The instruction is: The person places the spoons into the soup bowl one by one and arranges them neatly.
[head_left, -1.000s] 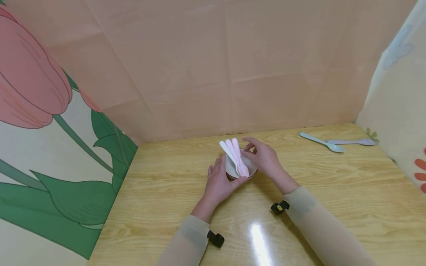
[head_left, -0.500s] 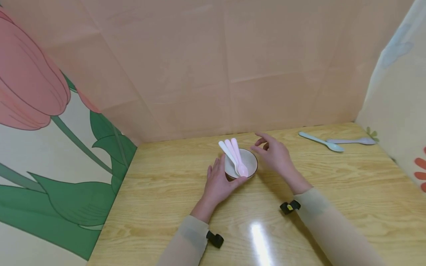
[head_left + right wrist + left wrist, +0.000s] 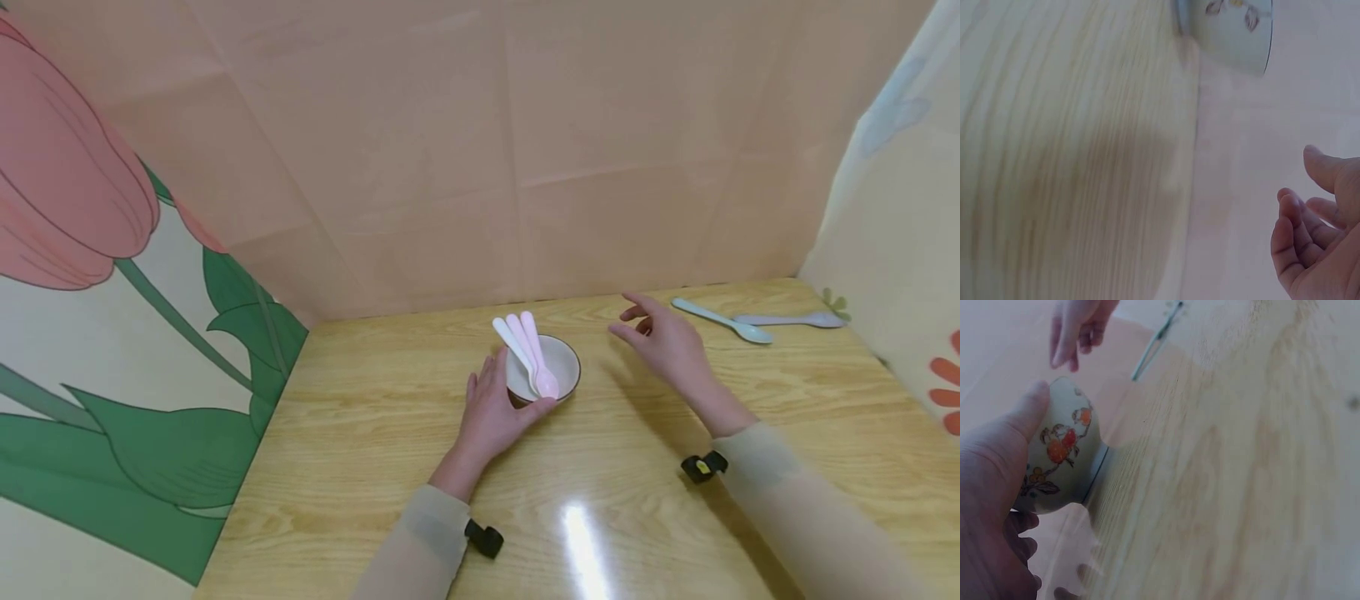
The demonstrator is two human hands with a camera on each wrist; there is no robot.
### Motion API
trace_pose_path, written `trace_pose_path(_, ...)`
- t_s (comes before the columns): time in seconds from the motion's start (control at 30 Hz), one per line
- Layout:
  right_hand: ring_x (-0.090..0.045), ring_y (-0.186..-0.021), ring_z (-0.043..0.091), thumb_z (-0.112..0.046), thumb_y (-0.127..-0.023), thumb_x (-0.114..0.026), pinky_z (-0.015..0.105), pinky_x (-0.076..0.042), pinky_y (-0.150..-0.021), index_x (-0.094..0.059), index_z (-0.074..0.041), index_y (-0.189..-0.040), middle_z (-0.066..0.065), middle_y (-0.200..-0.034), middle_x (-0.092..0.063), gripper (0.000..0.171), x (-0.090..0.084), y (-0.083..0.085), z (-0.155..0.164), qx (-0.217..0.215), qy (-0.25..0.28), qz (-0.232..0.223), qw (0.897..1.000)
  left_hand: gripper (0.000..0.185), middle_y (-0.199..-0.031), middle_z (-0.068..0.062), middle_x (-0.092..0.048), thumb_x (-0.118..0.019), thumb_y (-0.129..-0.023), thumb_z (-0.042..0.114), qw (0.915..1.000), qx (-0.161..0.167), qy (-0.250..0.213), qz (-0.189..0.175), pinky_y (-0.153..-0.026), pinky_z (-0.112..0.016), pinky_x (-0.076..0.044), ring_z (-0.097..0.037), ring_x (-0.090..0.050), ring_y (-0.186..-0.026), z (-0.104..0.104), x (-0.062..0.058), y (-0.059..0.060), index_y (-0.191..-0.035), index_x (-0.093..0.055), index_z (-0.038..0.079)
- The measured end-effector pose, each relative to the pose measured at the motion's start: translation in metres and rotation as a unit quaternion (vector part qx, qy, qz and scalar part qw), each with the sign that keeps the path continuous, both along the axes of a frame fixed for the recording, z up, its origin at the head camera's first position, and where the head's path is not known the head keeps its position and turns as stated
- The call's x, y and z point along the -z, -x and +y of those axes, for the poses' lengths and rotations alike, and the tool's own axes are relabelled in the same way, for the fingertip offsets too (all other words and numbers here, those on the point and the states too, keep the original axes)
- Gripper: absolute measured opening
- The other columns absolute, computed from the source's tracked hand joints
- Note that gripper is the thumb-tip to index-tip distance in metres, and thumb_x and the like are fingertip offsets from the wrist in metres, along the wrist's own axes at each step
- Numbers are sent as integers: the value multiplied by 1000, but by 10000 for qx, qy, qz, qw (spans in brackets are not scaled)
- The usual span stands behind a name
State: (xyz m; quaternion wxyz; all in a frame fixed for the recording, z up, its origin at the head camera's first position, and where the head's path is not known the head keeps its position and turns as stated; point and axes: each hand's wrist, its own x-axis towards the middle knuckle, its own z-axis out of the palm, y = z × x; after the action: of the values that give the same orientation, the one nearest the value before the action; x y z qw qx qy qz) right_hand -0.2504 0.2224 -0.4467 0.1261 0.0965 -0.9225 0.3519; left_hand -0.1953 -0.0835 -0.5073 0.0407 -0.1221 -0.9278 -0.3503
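A small bowl (image 3: 566, 365) with a dark rim stands on the wooden table, its outside painted with orange fruit and leaves in the left wrist view. My left hand (image 3: 492, 417) grips its near left side, thumb along the front and fingers round the left. Inside the bowl lean a white spoon (image 3: 511, 337) and pink spoons (image 3: 547, 384), handles over the far rim. My right hand (image 3: 670, 346) hovers above the table between the bowl and a light blue spoon (image 3: 712, 316), fingers loosely curled and holding nothing. The bowl's lower left is hidden by my left hand.
A pale purple utensil (image 3: 806, 319) lies partly behind the blue spoon at the table's back right. A pinkish sheet (image 3: 420, 167) stands along the back edge. Printed panels with flowers close off the left and right sides of the wooden table (image 3: 360, 467).
My right hand has drawn away from the bowl and moved right, towards the blue spoon. The left hand, the bowl and the spoons in it stay where they were.
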Motion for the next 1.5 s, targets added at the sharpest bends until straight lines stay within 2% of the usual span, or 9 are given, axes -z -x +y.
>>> trace_pose_path(0.3, -71, -103, 35, -39, -108, -75, 47, -52, -77, -48, -2, -165, 21, -131, -72, 73, 1, 3, 35, 64, -118, -72, 9999, 121, -178, -15, -32, -77, -92, 75, 10000, 2, 10, -34, -134, -60, -11, -36, -22, -167, -1, -1, -1, -176, -19, 10)
trace_pose_path(0.43, -71, -105, 37, -39, -108, -75, 44, -52, -77, -46, -1, -165, 23, -130, -71, 74, 3, 4, 46, 88, -111, -98, 9999, 122, -178, -16, -32, -77, -92, 75, 10000, 8, 25, -22, -134, -60, -11, -36, -22, -167, -1, -2, -1, -176, -19, 10)
trace_pose_path(0.57, -70, -103, 38, -36, -108, -76, 39, -51, -73, -48, -1, -164, 24, -129, -71, 72, 3, 7, 57, 143, -189, -31, 9997, 121, -178, -16, -32, -77, -92, 75, 10000, 0, 31, -22, -134, -60, -11, -37, -23, -166, 0, -2, -1, -176, -19, 10)
trace_pose_path(0.8, -72, -103, 43, -36, -107, -77, 49, -53, -75, -52, -1, -161, 26, -127, -72, 69, 9, 20, 78, 214, -349, 103, 9991, 121, -177, -18, -33, -77, -92, 75, 10000, -19, 33, 1, -134, -61, -12, -38, -23, -166, 2, -1, 0, -176, -19, 9)
trace_pose_path(0.93, -72, -101, 42, -36, -107, -78, 48, -51, -75, -56, -1, -158, 25, -124, -74, 67, 12, 25, 90, 264, -408, 180, 9987, 121, -178, -17, -32, -78, -92, 74, 10000, -19, 20, -6, -134, -61, -11, -37, -23, -166, 2, -2, 0, -176, -19, 10)
trace_pose_path(1.23, -70, -102, 43, -41, -108, -75, 45, -49, -70, -55, -1, -160, 27, -127, -71, 69, 14, 28, 112, 376, -541, -55, 9978, 121, -178, -17, -32, -78, -92, 74, 10000, -13, 10, 9, -134, -61, -12, -37, -23, -166, 1, -1, 0, -176, -19, 11)
trace_pose_path(1.5, -68, -110, 47, -44, -110, -70, 51, -48, -76, -53, 2, -159, 29, -131, -69, 69, 17, 33, 130, 508, -692, -269, 9959, 122, -178, -17, -32, -77, -91, 76, 10000, -14, 12, -35, -134, -60, -11, -37, -22, -167, 1, 0, 0, -177, -18, 12)
